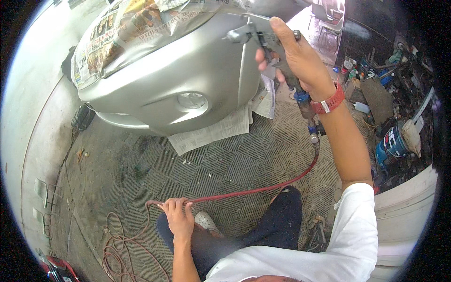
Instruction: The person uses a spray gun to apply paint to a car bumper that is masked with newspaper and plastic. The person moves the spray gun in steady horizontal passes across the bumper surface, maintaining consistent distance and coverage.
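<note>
My right hand [300,58], with a red band at the wrist, is closed round the grip of a spray gun [264,41] held up at the near right side of a silver car bumper [164,89]. The gun's nozzle end points left, toward the bumper; a gap between them cannot be judged. A red air hose [249,191] hangs from the fitting below the grip and runs down to the left. My left hand [177,218] is closed on that hose, in front of my knee. A round fog lamp recess [192,100] shows in the bumper.
Newspaper masking [136,33] covers the car above the bumper, and more sheets [213,130] hang beneath it. Coiled hose [120,254] lies on the patterned floor at lower left. A blue bucket [392,143] and clutter stand at right. A white wall [23,117] rises at left.
</note>
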Available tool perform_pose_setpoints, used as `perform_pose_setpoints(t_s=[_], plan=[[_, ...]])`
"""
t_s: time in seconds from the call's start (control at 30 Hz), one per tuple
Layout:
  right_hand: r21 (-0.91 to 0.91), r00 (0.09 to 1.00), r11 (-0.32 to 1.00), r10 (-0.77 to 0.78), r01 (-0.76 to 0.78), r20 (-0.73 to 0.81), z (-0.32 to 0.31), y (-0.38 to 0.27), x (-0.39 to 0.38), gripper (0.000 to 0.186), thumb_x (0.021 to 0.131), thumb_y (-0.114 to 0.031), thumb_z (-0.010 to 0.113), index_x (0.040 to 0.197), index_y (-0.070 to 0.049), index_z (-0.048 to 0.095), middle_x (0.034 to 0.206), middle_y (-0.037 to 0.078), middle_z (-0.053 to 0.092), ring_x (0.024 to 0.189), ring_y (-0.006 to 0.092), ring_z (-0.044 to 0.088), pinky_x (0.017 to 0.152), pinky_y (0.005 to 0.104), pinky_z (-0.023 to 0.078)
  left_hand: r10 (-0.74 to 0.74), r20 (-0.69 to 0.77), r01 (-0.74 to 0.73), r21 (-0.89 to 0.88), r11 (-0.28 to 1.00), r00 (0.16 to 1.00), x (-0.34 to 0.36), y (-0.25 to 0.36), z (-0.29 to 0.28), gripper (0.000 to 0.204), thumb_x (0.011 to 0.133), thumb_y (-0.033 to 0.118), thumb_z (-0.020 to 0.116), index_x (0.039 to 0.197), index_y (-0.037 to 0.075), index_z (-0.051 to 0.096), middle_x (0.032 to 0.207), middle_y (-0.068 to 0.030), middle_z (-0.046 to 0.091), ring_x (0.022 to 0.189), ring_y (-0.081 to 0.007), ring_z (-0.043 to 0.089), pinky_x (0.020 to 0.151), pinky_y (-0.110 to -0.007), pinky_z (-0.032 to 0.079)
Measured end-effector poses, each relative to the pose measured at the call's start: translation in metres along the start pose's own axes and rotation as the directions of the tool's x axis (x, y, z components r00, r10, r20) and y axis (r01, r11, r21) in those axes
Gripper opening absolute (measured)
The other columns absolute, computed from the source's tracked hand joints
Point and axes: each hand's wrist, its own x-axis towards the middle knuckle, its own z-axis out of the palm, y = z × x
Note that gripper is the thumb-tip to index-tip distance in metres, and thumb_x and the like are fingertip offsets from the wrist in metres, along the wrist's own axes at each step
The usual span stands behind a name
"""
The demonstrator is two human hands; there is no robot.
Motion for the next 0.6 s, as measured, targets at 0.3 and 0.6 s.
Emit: perform_pose_setpoints(t_s=[0.3,0.6], plan=[[0.113,0.991,0.991,0.086,-0.074,-0.107,-0.043,0.016,0.068,0.067,0.117,-0.063,0.041,0.136,-0.005,0.068,0.092,0.011,0.078,0.076,0.0171,0.076,0.048,0.0255,0.049,-0.061,-0.046,0.058,-0.064,0.996,0.997,0.004,0.009,-0.004,0.015,0.097,0.014,0.077,0.109,0.007,0.073,0.110,-0.0113,0.066,0.120,-0.0383,0.059,0.125,-0.067,0.030],[0.113,0.877,0.967,0.255,-0.228,-0.407,-0.127,0.131,0.139,0.072,0.114,-0.064,0.042,0.128,0.000,0.070,0.096,0.014,0.079,0.077,0.0193,0.077,0.052,0.0301,0.051,-0.070,-0.063,0.070,-0.005,0.998,0.996,-0.007,-0.004,-0.045,0.014,0.098,0.015,0.076,0.107,0.005,0.071,0.108,-0.0129,0.066,0.115,-0.0380,0.058,0.109,-0.054,0.043]])
